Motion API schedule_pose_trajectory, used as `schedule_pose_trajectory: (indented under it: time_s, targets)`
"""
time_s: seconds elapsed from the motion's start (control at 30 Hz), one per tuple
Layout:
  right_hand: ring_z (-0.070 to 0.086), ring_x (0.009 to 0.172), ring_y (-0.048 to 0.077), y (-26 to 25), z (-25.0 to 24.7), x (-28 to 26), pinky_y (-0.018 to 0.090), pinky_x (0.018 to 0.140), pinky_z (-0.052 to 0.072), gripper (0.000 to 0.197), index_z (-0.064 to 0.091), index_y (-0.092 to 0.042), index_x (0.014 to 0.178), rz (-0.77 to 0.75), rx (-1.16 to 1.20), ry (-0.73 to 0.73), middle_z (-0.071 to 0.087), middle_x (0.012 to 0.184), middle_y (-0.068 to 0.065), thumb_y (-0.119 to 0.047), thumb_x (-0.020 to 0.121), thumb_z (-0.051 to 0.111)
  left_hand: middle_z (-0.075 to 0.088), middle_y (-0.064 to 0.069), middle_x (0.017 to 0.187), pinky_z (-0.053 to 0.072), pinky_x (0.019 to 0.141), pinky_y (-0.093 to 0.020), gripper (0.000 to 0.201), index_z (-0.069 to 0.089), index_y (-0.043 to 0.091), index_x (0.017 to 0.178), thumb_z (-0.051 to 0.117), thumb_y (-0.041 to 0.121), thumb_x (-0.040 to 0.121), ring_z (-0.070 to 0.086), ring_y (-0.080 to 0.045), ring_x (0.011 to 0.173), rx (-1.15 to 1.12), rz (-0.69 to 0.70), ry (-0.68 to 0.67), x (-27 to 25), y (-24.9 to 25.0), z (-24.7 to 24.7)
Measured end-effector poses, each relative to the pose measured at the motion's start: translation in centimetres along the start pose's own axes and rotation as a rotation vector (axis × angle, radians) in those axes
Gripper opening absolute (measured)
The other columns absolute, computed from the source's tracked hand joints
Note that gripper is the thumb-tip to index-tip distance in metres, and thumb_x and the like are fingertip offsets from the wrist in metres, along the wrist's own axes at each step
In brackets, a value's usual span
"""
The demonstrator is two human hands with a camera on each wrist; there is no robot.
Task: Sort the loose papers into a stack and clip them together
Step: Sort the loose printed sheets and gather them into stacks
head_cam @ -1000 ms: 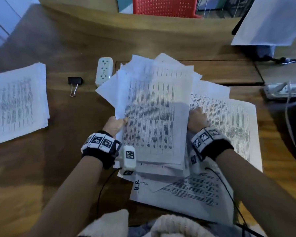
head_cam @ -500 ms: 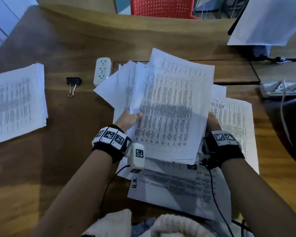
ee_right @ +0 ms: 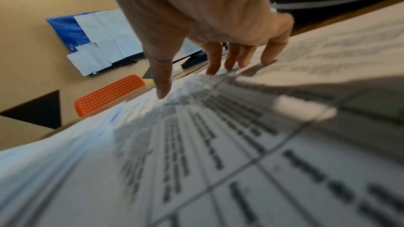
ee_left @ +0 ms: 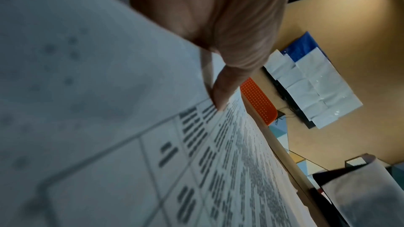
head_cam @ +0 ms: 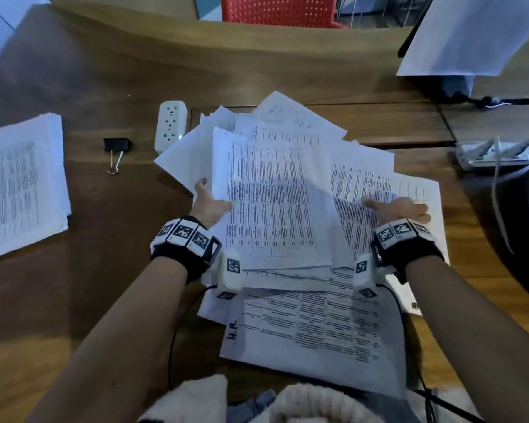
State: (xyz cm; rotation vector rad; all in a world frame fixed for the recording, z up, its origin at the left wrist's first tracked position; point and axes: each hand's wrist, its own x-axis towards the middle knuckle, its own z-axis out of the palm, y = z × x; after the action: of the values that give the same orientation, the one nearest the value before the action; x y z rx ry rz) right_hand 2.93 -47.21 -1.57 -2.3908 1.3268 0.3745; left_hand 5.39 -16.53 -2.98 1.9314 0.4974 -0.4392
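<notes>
- Your left hand (head_cam: 209,203) grips the left edge of the gathered sheaf (head_cam: 272,206), thumb on top, fingers hidden under the paper.
- Your right hand (head_cam: 402,209) has let go of the sheaf's right edge, which it held half a second ago, and now lies flat with fingers spread on the loose sheets (head_cam: 376,178) at 3 o'clock of the sheaf.
- That shift suggests the next sheets to collect are those under your right palm; the sheaf itself has settled lower, its edges still ragged.
- More loose paper, a landscape page (head_cam: 312,328), lies at 6 o'clock, near your body.
- The binder clip (head_cam: 116,146) waits untouched at 10 o'clock, beside the power strip (head_cam: 171,125).
- A finished pile (head_cam: 19,184) sits at 9 o'clock on the desk (head_cam: 104,239).
- Clipping looks some way off: squaring comes first.
</notes>
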Motion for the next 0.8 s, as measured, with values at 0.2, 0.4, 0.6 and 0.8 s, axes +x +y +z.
schedule_pose_trajectory:
  time_s: [0.2, 0.4, 0.6, 0.8]
  targets:
    - [0.058, 0.108, 0.032, -3.0, 2.8, -2.2, 0.031, 0.09, 0.046, 0.032, 0.055, 0.007, 0.113, -0.297, 0.283, -0.242, 0.059, 0.116, 0.019, -0.017, 0.093, 0.048, 0.034, -0.015, 0.148, 0.032, 0.113, -0.043, 0.076, 0.026, -0.001, 0.145, 0.064, 0.025, 0.086, 0.039, -0.032, 0.134, 0.064, -0.094, -0.134, 0.6, -1.1, 0.1]
    - [0.055, 0.053, 0.009, -3.8, 2.6, -5.1, 0.014, 0.052, 0.046, 0.037, 0.052, -0.006, 0.073, -0.513, 0.452, -0.46, 0.058, 0.056, 0.002, -0.041, 0.08, 0.062, 0.036, -0.015, 0.148, 0.023, 0.117, -0.044, 0.053, 0.03, 0.003, 0.144, 0.05, 0.006, 0.094, 0.032, -0.029, 0.138, -0.09, -0.001, -0.134, -0.3, -0.5, 1.0]
    - [0.055, 0.08, 0.018, -4.5, -0.5, -7.5, 0.012, 0.06, 0.046, 0.026, 0.058, 0.0, 0.111, -0.798, 0.397, -0.359, 0.06, 0.087, 0.003, -0.011, 0.088, 0.06, 0.015, -0.017, 0.156, 0.022, 0.116, -0.045, 0.12, -0.001, 0.008, 0.149, 0.08, 0.041, 0.067, 0.023, -0.031, 0.143, -0.431, -0.071, -0.166, -1.1, -0.7, 1.6]
    - [0.064, 0.08, -0.005, -4.7, -6.4, -9.4, 0.003, 0.068, 0.047, 0.023, 0.065, -0.013, 0.1, -1.021, 0.68, -0.408, 0.066, 0.1, -0.007, -0.009, 0.078, 0.07, 0.068, 0.01, 0.087, 0.048, 0.065, -0.024, 0.057, 0.043, 0.007, 0.136, 0.064, 0.022, 0.086, 0.062, -0.011, 0.09, -0.725, 0.07, -0.186, -2.4, 1.7, -0.5]
